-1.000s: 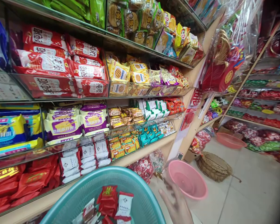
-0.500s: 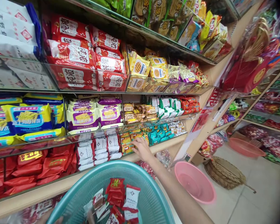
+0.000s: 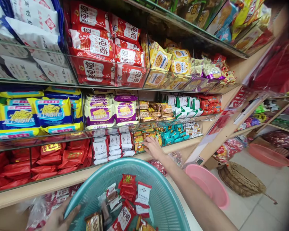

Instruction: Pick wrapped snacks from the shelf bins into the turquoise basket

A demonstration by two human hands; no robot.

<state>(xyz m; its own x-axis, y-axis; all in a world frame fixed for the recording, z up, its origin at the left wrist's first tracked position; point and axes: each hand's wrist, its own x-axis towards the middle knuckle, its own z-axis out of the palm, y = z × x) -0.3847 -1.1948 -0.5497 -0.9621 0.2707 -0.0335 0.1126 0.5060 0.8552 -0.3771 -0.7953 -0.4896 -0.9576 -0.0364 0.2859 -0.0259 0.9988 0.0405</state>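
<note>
My left hand [image 3: 60, 216] grips the left rim of a teal plastic basket [image 3: 170, 192], with its thumb over the edge. Inside the basket lie a red packet [image 3: 128, 186], a white-and-red packet [image 3: 143, 194], a red-and-white packet [image 3: 125, 216] and a brown-gold packet [image 3: 93, 222], among other small ones. Beyond the basket, my right hand [image 3: 154, 148] reaches into a low shelf compartment. Its fingers are apart and bent over small yellow-orange packets [image 3: 139, 138]; no packet shows held between them. Teal packets [image 3: 174, 133] lie just to the right.
White-and-red packets [image 3: 114, 144] and red packets [image 3: 50, 157] fill the compartments to the left. Soda biscuit packs [image 3: 125, 110] sit one shelf up, behind a glass edge. On the floor at right stand a pink basin [image 3: 214, 189] and a woven brown fan-like object [image 3: 240, 179].
The view has shifted left, so the shelves sit further right. My left hand on the basket rim and more packets inside it have come into view. My right hand stays at the yellow-orange packets.
</note>
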